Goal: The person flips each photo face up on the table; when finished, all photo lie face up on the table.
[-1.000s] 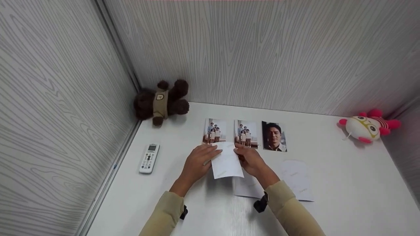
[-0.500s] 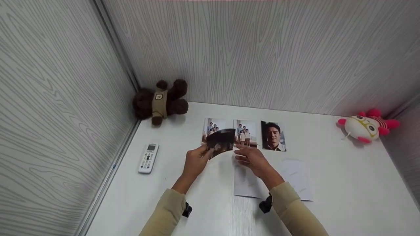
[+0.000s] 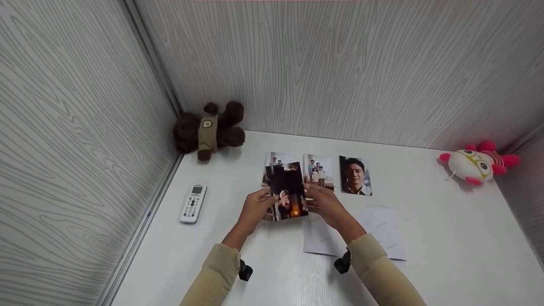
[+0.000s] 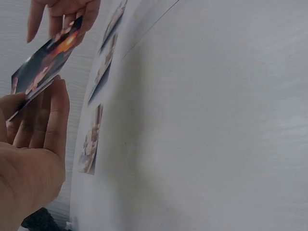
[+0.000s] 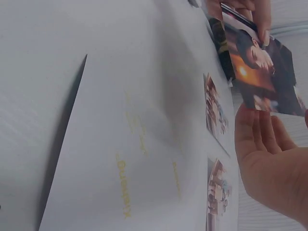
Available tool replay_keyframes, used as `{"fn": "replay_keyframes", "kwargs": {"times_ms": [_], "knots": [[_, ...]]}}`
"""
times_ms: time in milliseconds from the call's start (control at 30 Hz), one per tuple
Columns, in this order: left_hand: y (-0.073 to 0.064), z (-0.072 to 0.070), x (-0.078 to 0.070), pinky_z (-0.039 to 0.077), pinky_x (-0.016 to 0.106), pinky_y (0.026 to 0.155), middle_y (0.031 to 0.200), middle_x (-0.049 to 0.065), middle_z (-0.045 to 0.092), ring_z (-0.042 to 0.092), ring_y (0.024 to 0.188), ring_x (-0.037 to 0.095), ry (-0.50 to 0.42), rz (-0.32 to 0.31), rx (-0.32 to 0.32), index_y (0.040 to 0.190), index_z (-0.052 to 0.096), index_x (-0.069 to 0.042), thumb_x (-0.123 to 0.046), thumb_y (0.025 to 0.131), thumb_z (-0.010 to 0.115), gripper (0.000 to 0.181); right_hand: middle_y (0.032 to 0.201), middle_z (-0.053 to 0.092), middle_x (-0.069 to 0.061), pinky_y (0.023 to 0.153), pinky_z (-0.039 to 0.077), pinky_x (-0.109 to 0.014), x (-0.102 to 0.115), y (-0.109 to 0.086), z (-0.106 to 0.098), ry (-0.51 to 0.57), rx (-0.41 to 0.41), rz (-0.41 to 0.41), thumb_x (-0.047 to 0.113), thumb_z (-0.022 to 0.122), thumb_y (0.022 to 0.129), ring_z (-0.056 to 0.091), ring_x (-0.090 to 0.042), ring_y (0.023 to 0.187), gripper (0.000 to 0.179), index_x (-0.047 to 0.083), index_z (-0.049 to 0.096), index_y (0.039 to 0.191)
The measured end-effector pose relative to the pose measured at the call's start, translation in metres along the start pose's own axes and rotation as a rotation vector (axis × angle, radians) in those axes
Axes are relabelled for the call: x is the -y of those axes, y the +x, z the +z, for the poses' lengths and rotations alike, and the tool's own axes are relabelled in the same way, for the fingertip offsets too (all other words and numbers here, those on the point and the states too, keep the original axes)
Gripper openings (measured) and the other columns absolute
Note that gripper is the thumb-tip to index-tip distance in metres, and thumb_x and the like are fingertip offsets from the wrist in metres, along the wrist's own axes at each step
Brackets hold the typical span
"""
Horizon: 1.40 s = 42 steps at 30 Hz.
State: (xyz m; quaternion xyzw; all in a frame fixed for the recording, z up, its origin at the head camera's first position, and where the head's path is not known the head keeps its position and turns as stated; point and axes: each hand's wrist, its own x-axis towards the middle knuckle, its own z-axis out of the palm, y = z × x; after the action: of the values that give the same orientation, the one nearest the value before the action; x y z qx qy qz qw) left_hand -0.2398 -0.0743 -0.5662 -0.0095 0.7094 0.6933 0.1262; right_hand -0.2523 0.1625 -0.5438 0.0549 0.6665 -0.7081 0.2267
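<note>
Left hand (image 3: 256, 208) has a dark photo print (image 3: 290, 189) pinched between thumb and fingers, up off the counter (image 3: 280, 276) and, from the head view, covering most of one family photo (image 3: 279, 158). Right hand (image 3: 326, 205) is pretty loose, fingers mostly straight, touching the print's edge. Portrait photo (image 3: 355, 176) lies off to the right.

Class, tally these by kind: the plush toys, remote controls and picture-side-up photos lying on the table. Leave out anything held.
Plush toys: 2
Remote control: 1
Picture-side-up photos: 3
Total: 6
</note>
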Motion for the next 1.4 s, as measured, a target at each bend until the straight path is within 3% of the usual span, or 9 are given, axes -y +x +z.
{"fn": "replay_keyframes", "kwargs": {"times_ms": [167,300,367,500,600,767,967,1200,1400], "knots": [[-0.002,0.005,0.004,0.060,0.030,0.057,0.116,0.010,0.075,0.068,0.068,0.012,-0.028,-0.105,0.055,0.137,0.060,-0.003,-0.025,0.097,0.067,0.046,0.139,0.059,-0.013,0.089,0.055,-0.034,0.001,0.003,0.005,-0.013,-0.030,0.024,0.028,0.055,0.106,0.065,-0.019,0.108,0.050,0.007,0.046,0.150],[-0.004,0.007,0.006,0.058,0.029,0.058,0.108,0.008,0.073,0.067,0.070,0.014,-0.056,-0.175,0.049,0.138,0.061,-0.007,-0.027,0.096,0.068,0.047,0.123,0.069,-0.009,0.082,0.057,-0.032,-0.001,0.006,0.007,-0.024,-0.045,0.016,0.016,0.055,0.104,0.068,-0.016,0.098,0.043,0.005,0.052,0.146],[-0.005,0.008,0.006,0.058,0.028,0.061,0.114,0.011,0.070,0.067,0.079,0.015,-0.086,-0.186,0.038,0.139,0.060,-0.007,-0.029,0.097,0.067,0.048,0.115,0.071,-0.007,0.077,0.057,-0.031,-0.002,0.007,0.009,-0.012,-0.066,0.012,0.013,0.055,0.104,0.069,-0.014,0.092,0.040,0.004,0.055,0.143],[-0.008,0.010,0.010,0.063,0.035,0.074,0.141,0.018,0.058,0.066,0.112,0.026,-0.173,-0.182,0.044,0.147,0.050,-0.003,-0.034,0.098,0.068,0.061,0.113,0.069,-0.007,0.073,0.057,-0.029,-0.002,0.008,0.010,0.047,-0.105,0.000,0.011,0.054,0.103,0.070,-0.014,0.088,0.040,0.000,0.053,0.141],[-0.013,0.014,0.013,0.063,0.040,0.081,0.143,0.021,0.056,0.064,0.122,0.034,-0.227,-0.179,0.053,0.149,0.047,-0.004,-0.034,0.097,0.069,0.064,0.119,0.066,-0.010,0.074,0.058,-0.028,-0.001,0.010,0.012,0.111,-0.134,-0.001,0.009,0.052,0.103,0.070,-0.015,0.093,0.040,-0.001,0.051,0.142],[-0.020,0.022,0.019,0.063,0.039,0.080,0.119,0.016,0.070,0.073,0.104,0.032,-0.327,-0.150,0.019,0.140,0.052,-0.001,-0.027,0.098,0.068,0.052,0.123,0.065,-0.012,0.072,0.057,-0.026,0.000,0.011,0.018,0.201,-0.185,0.005,0.008,0.051,0.104,0.068,-0.016,0.096,0.040,0.001,0.050,0.144],[-0.020,0.030,0.021,0.063,0.034,0.075,0.097,0.007,0.070,0.074,0.082,0.020,-0.462,-0.143,-0.083,0.127,0.054,0.003,-0.021,0.101,0.063,0.037,0.121,0.065,-0.012,0.067,0.056,-0.025,-0.004,0.013,0.023,0.268,-0.181,0.001,0.006,0.051,0.103,0.069,-0.016,0.093,0.043,0.002,0.047,0.146],[-0.019,0.025,0.019,0.063,0.033,0.072,0.107,0.011,0.072,0.075,0.081,0.019,-0.427,-0.162,-0.120,0.135,0.055,0.002,-0.029,0.103,0.060,0.045,0.118,0.060,-0.012,0.076,0.060,-0.030,-0.003,0.012,0.017,0.330,-0.186,-0.011,0.007,0.054,0.103,0.067,-0.017,0.097,0.040,-0.002,0.046,0.141],[-0.016,0.016,0.016,0.063,0.033,0.071,0.102,0.006,0.071,0.074,0.077,0.017,-0.400,-0.154,-0.142,0.125,0.060,-0.002,-0.032,0.102,0.062,0.038,0.129,0.054,-0.016,0.078,0.060,-0.029,-0.001,0.013,0.005,0.309,-0.135,-0.006,0.008,0.051,0.105,0.067,-0.018,0.102,0.051,0.001,0.038,0.154]]}}
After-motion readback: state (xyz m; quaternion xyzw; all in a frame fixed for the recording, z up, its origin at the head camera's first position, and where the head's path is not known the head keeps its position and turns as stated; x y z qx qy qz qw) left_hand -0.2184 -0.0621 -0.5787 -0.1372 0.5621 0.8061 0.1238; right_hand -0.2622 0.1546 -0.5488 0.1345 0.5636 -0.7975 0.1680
